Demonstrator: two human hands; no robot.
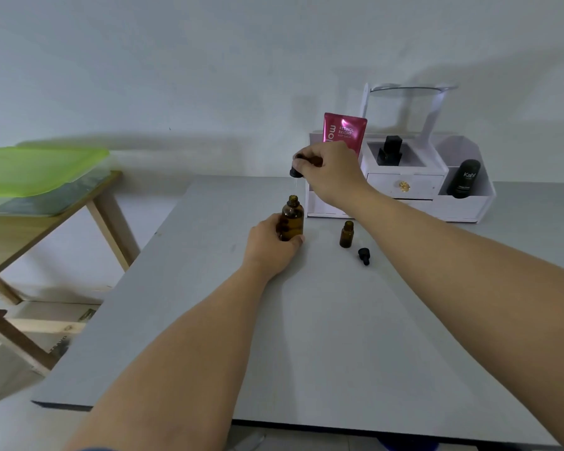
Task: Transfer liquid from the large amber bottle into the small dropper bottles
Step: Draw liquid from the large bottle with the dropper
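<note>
Left hand (pixel 267 242) grips the large amber bottle (pixel 292 219), upright and uncapped on the grey bench (pixel 306 336). Right hand (pixel 329 172) pinches the black dropper cap (pixel 295 171) above the bottle's mouth, glass pipette hanging down. Right of these stand a small dropper bottle (pixel 346 234), open, and its loose cap (pixel 364 255) nearer

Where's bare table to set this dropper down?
Open: the whole near half of the grey table, and the strip left of the large amber bottle. Crowded: right of it, around the small bottle, loose cap and white organizer.
</note>
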